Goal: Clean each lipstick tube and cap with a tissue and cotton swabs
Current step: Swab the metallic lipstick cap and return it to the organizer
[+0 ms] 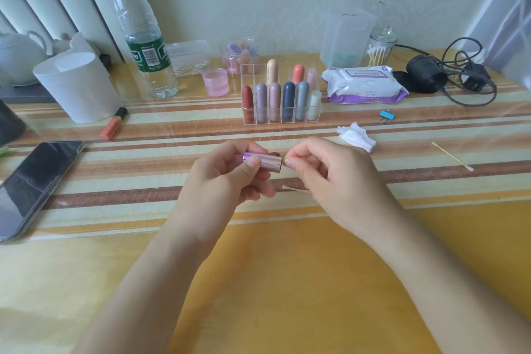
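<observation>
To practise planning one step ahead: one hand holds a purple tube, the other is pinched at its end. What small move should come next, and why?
Probably twist the pinched fingers of the right hand against the end of the purple tube to wipe it. The left hand grips the tube level, and the right fingertips meet that end; what they pinch is unclear.

Single head view, looking forward and down, close over the table [287, 282], wall behind
</observation>
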